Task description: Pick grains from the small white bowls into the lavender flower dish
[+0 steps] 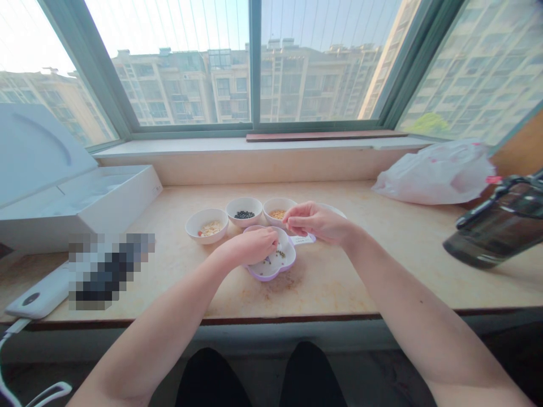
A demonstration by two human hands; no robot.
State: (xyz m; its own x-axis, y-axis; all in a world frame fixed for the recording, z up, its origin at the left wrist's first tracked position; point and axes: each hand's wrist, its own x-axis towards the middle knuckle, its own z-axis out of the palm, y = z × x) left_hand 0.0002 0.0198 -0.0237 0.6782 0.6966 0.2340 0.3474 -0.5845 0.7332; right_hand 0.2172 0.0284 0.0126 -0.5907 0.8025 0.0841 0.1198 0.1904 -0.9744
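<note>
My left hand [257, 247] is over a purple-rimmed, petal-shaped dish [267, 277], its fingers curled together at the tips. A few small green beans [280, 254] lie scattered in that dish. My right hand [316, 221] hovers just beside a white bowl [271, 220] of yellow grains [278, 214], thumb and fingers pinched. Anything inside either pinch is too small to make out. To the left stand a white bowl [233, 220] of black beans [245, 215] and another white bowl [193, 230] with pale flakes [211, 228]. A white handle [303, 239] shows beneath my right hand.
Partly behind my right hand is a white dish [334, 209]. An opened white box [119, 195] and a white power bank [40, 294] with a cable are at left. A plastic bag [436, 172] and a dark bottle [496, 226] occupy the right side, and windows line the back.
</note>
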